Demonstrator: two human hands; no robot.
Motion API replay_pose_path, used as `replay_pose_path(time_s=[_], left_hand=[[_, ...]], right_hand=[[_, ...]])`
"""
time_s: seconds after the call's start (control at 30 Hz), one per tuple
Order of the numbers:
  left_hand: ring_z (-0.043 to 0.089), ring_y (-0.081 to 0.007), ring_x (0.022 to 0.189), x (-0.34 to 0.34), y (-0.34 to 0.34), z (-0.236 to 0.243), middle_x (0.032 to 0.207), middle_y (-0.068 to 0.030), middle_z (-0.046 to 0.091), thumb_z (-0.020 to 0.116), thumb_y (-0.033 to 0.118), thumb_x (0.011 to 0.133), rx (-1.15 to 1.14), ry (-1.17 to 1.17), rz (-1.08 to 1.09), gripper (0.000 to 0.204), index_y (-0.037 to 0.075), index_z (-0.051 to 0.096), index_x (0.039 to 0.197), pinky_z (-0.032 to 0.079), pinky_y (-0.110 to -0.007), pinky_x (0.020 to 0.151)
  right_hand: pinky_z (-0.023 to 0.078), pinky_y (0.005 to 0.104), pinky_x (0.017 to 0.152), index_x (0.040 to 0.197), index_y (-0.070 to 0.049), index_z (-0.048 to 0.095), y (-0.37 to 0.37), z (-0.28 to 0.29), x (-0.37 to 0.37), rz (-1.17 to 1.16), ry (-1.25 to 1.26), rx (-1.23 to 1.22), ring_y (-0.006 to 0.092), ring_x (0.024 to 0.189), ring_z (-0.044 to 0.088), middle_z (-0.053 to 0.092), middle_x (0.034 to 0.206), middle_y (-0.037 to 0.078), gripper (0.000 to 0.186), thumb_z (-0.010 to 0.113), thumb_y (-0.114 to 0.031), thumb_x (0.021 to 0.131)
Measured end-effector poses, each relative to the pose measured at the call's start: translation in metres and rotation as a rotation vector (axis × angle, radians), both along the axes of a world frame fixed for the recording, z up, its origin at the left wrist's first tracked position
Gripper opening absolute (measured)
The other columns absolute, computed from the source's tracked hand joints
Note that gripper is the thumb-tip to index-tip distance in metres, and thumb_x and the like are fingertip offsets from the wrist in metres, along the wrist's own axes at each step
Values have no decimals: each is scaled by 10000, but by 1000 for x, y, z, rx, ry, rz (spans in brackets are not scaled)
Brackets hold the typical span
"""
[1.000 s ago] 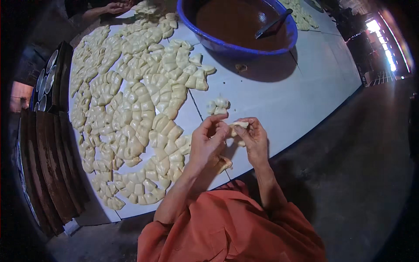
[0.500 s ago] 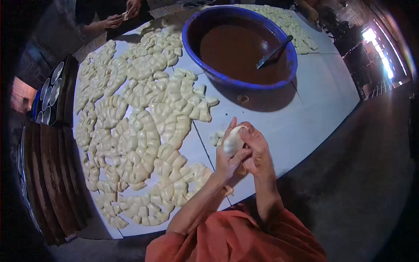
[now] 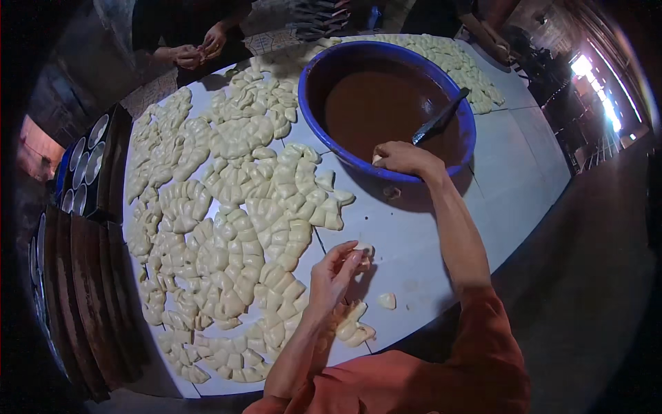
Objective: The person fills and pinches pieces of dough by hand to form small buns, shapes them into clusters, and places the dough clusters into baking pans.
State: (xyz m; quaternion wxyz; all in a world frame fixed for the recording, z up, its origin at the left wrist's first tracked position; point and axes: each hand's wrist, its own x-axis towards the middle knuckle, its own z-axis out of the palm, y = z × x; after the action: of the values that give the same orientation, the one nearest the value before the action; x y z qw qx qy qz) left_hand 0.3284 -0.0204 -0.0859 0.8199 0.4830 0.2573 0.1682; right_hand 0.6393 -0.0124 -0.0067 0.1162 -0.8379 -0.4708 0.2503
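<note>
My left hand (image 3: pixel 332 276) is closed over the table with a small pale piece of dough (image 3: pixel 363 248) at its fingertips. My right hand (image 3: pixel 408 159) reaches to the near rim of a large blue tub (image 3: pixel 324 141). Its fingers are bent, and a whitish bit, seemingly dough, shows at their tips. Smooth brown filling (image 3: pixel 376 103) lies in the tub, and a dark flat-bladed tool (image 3: pixel 441 116) leans in it against the right rim. Beside my left hand lie a lump of loose dough (image 3: pixel 355 328) and one small cut piece (image 3: pixel 387 301).
Cut dough pieces (image 3: pixel 227 241) in curved rows cover the table's left side, with more dough (image 3: pixel 448 65) beyond the tub. Dark trays (image 3: pixel 89 290) and round metal tins (image 3: pixel 86 162) stand at left. Across the table are another person's hands (image 3: pixel 200 50); a further person's hand (image 3: pixel 498 48) is at far right.
My hands were together around a white piece of dough; now they are apart. The right has moved forward to the tub, while the left stays over the table. The view has shifted slightly.
</note>
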Motion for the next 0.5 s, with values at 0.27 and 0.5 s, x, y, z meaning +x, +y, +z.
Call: replay_pose_path(time_s=[0.27,0.5], left_hand=[[673,-112,921,-1,10,3,1036,-109,728,616,172,992,163,81,-12,336,-32,612,1258,521,-240,806],[667,-133,888,11,4,13,1067,-124,699,612,153,992,170,117,-110,340,-53,594,1262,529,-248,799]], right_hand=[[510,454,825,1023,-10,682,-19,34,-29,-31,-21,104,378,919,685,705,957,220,288,569,-236,884],[504,461,794,1027,3,661,-46,52,-55,-61,-138,288,426,897,658,690,882,237,299,544,-255,933]])
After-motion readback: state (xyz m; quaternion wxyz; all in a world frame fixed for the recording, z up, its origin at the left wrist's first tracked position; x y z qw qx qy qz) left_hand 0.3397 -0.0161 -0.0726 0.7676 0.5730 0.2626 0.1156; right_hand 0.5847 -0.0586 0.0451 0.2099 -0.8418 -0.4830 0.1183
